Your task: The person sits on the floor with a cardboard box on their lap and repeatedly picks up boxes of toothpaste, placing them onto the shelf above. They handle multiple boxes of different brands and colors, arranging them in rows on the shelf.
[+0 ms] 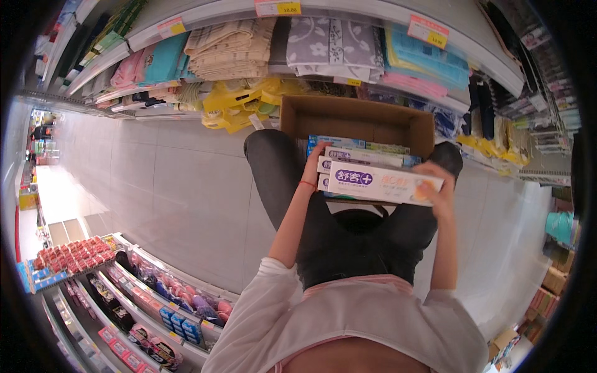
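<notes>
My right hand (437,186) grips the right end of a white toothpaste box (378,183) with a purple oval logo and an orange picture. The box is slightly tilted above an open cardboard carton (357,116) between my knees. At the left ends of several similar white boxes (368,156), my left hand (315,161) is closed around their edge, thumb side up. Blue and green boxes (343,141) lie in the carton behind them. Upper boxes partly hide the lower ones and the carton's near side.
Shelves ahead hold folded towels (333,44), with price tags along their edge. Yellow plastic bags (238,102) hang low beside the carton. Behind on the left stands a stocked shelf unit (154,298). Brown cartons (555,279) are at the far right, across the tiled floor (186,177).
</notes>
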A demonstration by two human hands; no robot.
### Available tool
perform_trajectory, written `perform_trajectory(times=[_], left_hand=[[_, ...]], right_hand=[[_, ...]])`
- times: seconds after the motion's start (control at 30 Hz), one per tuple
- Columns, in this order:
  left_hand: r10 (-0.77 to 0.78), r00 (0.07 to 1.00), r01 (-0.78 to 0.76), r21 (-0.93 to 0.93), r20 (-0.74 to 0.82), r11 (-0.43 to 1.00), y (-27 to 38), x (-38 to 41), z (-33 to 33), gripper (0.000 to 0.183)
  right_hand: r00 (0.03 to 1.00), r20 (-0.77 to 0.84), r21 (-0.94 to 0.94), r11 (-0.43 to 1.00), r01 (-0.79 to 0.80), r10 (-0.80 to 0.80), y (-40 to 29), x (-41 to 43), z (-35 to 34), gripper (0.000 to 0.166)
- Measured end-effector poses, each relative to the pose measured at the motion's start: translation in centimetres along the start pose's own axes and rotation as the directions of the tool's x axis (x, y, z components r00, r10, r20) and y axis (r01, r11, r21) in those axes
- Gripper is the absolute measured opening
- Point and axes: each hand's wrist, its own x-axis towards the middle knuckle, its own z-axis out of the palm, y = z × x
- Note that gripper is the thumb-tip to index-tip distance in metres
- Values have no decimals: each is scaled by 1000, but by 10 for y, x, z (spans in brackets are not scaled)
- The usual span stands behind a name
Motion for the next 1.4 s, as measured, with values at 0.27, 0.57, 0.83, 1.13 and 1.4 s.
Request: perform_trajectory(times=[0.27, 0.57, 0.83, 1.13, 1.4], left_hand=[[-5, 999, 4, 3, 31, 1000, 1, -2, 0, 46], [193, 978, -199, 83, 80, 976, 7, -16, 4, 56], [415, 887, -453, 203, 203, 868, 5, -52, 20, 60], [339, 916, -382, 214, 214, 899, 7, -46, 12, 61], [238, 960, -254, 106, 144, 961, 12, -41, 15, 63]], right_hand=[[990, -96, -202, 971, -125, 108, 52, -3, 11, 31], [987, -144, 187, 981, -46, 74, 64, -3, 22, 59], [985, -131, 384, 922, -54, 112, 61, 0, 52, 56], [986, -115, 270, 959, -84, 119, 64, 6, 58, 59], [959, -88, 472, 859, -199, 270, 87, -1, 52, 62]])
